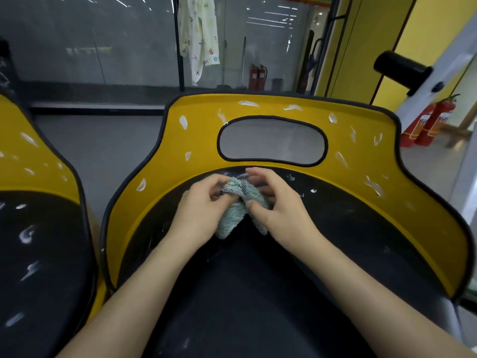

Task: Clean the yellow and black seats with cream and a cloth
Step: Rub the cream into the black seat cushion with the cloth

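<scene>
The cloth (240,206) is bunched above the black cushion of the middle seat (201,136), just below its yellow back. My left hand (200,202) and right hand (280,206) both pinch its folds, fingers (256,173) curled, likely refolding a fresh face to wipe the cream dabs (183,122) all around; the left seat (38,254) is dabbed too.

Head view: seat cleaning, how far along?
Done: white cream dabs dotted over the middle yellow and black bucket seat and the second seat at left. In hand: left hand and right hand both grip the pale blue-green textured cloth above the black cushion. Left: the dabs sit unwiped on both seats, so nearly all the wiping remains.
</scene>
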The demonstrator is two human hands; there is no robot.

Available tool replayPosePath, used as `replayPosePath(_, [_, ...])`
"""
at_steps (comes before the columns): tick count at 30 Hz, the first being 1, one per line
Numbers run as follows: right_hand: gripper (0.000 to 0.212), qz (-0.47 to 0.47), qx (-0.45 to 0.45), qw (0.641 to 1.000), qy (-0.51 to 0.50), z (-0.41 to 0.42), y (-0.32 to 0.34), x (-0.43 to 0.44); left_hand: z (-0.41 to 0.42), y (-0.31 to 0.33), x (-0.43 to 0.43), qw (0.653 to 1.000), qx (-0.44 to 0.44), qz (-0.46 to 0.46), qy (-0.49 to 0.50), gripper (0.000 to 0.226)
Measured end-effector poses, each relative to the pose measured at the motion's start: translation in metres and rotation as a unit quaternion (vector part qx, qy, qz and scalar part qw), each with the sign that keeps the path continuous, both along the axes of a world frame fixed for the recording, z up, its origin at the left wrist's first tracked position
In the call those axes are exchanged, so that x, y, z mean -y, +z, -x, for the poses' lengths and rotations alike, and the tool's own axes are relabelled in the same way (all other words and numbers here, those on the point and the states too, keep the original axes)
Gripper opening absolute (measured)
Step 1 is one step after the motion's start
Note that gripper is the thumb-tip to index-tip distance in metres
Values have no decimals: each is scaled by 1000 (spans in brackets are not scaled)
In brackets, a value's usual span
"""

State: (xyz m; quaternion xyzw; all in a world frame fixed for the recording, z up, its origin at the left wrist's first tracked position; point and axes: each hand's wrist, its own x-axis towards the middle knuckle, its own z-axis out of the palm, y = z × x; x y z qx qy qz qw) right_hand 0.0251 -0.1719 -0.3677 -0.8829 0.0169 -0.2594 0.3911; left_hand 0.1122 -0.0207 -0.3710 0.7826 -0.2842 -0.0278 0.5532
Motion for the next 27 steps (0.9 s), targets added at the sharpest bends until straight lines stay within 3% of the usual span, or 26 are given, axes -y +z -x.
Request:
replayPosePath(3, [63,93,15,995,-21,16,-6,-4,10,5,5,980,-151,123,-26,19])
replayPosePath(5, [76,120,-23,992,-16,20,-10,-13,18,7,8,964,-218,144,-53,21])
replayPosePath(7, [71,110,-18,993,-28,18,-11,-16,26,7,8,954,-249,129,-102,22])
replayPosePath(8, [62,122,-1,992,-45,17,-10,-12,27,7,5,964,-221,94,-110,23])
replayPosePath(10, [51,178,-24,981,-70,16,-5,-1,18,0,-8,992,-29,-99,-67,34])
replayPosePath(12, [58,269,-133,952,-55,19,-7,8,7,-11,-24,918,156,-364,14,62])
replayPosePath(14, [66,317,-247,916,-4,26,-15,7,0,-23,-41,860,169,-481,16,81])
replayPosePath(20, [59,340,-218,914,39,35,-30,-1,5,-30,-60,857,108,-504,22,113])
replayPosePath(24, [56,300,-198,930,76,4,-34,-15,12,-37,-68,862,101,-493,61,127])
replayPosePath(27, [52,324,-154,928,103,-32,-35,-34,13,-41,-70,870,103,-474,86,137])
